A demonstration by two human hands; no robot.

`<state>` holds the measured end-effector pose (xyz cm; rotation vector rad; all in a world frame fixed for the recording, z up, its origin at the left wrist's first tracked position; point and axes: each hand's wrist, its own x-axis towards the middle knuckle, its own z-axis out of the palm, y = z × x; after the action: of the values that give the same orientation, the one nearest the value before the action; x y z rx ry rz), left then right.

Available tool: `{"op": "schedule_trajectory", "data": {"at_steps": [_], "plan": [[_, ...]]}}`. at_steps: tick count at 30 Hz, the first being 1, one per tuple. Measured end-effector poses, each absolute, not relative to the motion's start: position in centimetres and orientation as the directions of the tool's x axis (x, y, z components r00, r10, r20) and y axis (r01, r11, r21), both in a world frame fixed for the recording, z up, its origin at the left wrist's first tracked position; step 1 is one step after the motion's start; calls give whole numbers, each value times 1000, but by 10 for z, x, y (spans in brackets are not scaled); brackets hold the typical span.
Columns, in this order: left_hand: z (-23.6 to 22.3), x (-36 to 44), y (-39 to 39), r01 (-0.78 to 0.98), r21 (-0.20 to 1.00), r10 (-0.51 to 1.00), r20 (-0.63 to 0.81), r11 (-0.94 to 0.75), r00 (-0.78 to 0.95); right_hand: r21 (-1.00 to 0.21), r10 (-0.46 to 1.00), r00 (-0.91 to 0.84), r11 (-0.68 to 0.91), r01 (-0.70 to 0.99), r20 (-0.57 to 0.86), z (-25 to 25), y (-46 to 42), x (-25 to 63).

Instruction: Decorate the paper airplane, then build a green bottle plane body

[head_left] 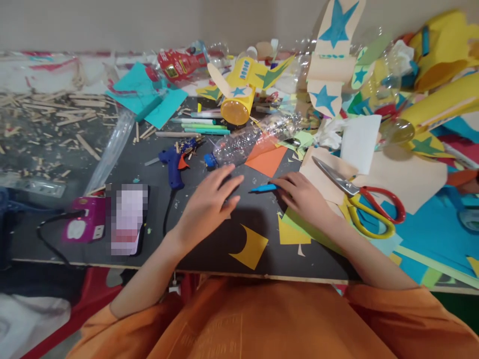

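My left hand (209, 205) hovers low over the dark tabletop (209, 252), fingers spread and nothing in them. Just beyond its fingertips lies a clear plastic bottle (239, 144) with a blue cap. A slim blue marker (265, 188) pokes out leftward from under the fingers of my right hand (303, 196), which are bent over its other end. An orange paper piece (266, 158) is above the marker. Nearer my body are a yellow scrap (251, 247) with a curved cut and another yellow scrap (294, 232). Open scissors (355, 194) rest on paper right of my right hand.
A blue glue gun (174, 164), a phone (129, 219) and a purple power box (84, 222) are on the left. Wood bits (56, 119) litter the far left. Behind stand a yellow-wrapped bottle (239, 92), several markers (202, 124) and star-decorated paper (325, 97). Another person's hand (464, 180) shows at right.
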<state>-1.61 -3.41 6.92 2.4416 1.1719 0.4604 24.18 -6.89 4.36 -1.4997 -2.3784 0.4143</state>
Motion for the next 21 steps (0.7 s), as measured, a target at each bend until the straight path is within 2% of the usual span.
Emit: {"op": "schedule_trajectory", "data": {"at_steps": [3, 5, 8, 10, 12, 15, 18, 21], "plan": [[75, -20, -6, 698, 463, 827, 172, -547, 535, -425, 885, -438, 461, 779, 159, 49, -51, 249], [77, -19, 5, 721, 460, 849, 176, -518, 497, -413, 911, -351, 411, 813, 216, 56, -36, 264], [75, -5, 3, 711, 469, 844, 175, -524, 506, -347, 978, -14, 87, 934, 208, 66, -10, 291], [69, 13, -9, 680, 483, 803, 88, -552, 589, -265, 987, 104, -69, 962, 120, 67, 6, 305], [63, 34, -22, 673, 459, 751, -17, -580, 660, -165, 995, 83, -72, 984, 63, 65, 18, 311], [57, 59, -32, 706, 377, 719, -133, -600, 682, -70, 999, -28, 30, 997, 32, 58, 26, 310], [58, 62, -30, 728, 329, 713, -190, -602, 675, -54, 996, -71, 74, 996, 60, 53, 27, 308], [63, 47, -21, 719, 406, 703, -221, -565, 677, -99, 996, -6, 15, 995, 93, 53, 25, 307]]}}
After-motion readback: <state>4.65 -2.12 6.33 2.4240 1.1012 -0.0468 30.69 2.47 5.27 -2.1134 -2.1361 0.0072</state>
